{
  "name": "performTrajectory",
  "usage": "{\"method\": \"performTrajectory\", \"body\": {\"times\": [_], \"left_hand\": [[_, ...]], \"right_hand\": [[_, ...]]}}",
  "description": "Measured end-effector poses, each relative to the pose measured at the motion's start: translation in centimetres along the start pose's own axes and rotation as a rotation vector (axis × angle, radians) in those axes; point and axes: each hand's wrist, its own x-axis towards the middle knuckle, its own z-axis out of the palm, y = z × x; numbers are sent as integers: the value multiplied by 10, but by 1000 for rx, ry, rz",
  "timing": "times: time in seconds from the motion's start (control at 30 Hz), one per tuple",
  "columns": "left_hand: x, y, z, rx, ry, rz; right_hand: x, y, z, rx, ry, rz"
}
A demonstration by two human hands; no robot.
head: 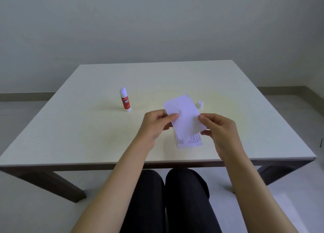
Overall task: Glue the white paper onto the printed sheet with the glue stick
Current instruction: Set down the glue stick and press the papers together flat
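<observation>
- My left hand point(156, 122) pinches the left edge of the white paper point(184, 115), thumb on top, fingers closed underneath.
- My right hand point(219, 127) clamps the paper's right edge the same way, thumb tip on its upper face.
- The white paper hangs tilted between both grips, just above the printed sheet point(190, 141), whose near strip of text shows below it. I cannot tell whether the two already touch at the near edge.
- The printed sheet lies flat on the table point(87, 127), close to the near edge.
- I judge this to be the placing step: the paper is being lined up over the sheet, not yet pressed down.
- The next move calls for squaring the paper's edges with the sheet, lowering it evenly, then smoothing it flat; a skewed landing would be hard to correct once the glue grabs.
- The glue stick point(125, 100) stands upright and uncapped, well apart to the left; its cap point(200, 104) sits just beyond the paper's far right corner.
- Open tabletop lies all around, so both hands have room to slide outward while pressing.
</observation>
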Motion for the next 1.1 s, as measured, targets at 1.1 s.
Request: {"method": "performTrajectory", "body": {"times": [1.1], "left_hand": [[20,-36,5,495,3,-114]], "right_hand": [[26,43,-15,-729,7,93]]}}
